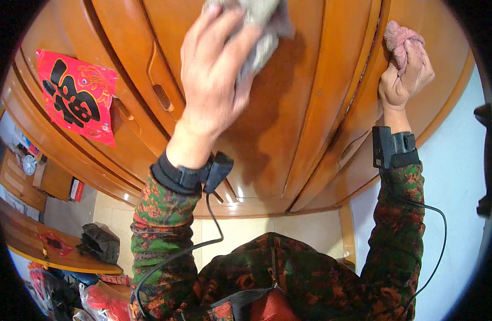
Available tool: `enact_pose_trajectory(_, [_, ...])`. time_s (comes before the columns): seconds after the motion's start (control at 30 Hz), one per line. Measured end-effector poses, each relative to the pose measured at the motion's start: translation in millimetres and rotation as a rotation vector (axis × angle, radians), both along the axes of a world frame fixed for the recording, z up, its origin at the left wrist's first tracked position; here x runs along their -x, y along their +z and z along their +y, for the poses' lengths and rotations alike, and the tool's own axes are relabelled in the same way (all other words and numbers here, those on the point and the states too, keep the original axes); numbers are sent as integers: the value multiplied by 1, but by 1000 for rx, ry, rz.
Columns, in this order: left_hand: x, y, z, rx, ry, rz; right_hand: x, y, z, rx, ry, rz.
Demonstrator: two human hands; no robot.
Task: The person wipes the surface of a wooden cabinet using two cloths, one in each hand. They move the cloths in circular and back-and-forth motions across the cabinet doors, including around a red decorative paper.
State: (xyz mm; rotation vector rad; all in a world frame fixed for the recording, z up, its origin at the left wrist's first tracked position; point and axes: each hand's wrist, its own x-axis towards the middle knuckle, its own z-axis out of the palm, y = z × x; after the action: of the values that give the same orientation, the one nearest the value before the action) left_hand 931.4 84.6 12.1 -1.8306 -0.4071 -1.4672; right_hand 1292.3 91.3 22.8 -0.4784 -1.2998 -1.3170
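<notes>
Cloth (263, 51) of a greyish shade is bunched under the half-curled fingers of the left hand (215, 61), which grips it before the upper middle of the orange-brown wooden doors (305, 134). Fingers folded closely, the right hand (407, 80) clasps a crumpled pink cloth (401, 41) at their right side; red paper (77, 99) hangs far left.
</notes>
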Motion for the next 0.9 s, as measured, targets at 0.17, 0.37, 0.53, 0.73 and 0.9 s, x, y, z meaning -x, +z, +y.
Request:
enact_pose_trajectory(0.17, [-25,-18,-6,-7,40,89,3,-3,4,-121,-104,92])
enact_pose_trajectory(0.37, [-19,-151,-15,311,-62,505,5,4,1,-17,76,-17])
enact_pose_trajectory(0.53, [-11,-231,-31,414,-28,859,2,-1,2,-104,-83,43])
enact_pose_trajectory(0.73, [-28,-152,-26,349,-219,589,7,-6,-6,-15,-94,81])
enact_pose_trajectory(0.9, [-59,23,13,-48,-165,166,27,15,-5,24,273,-171])
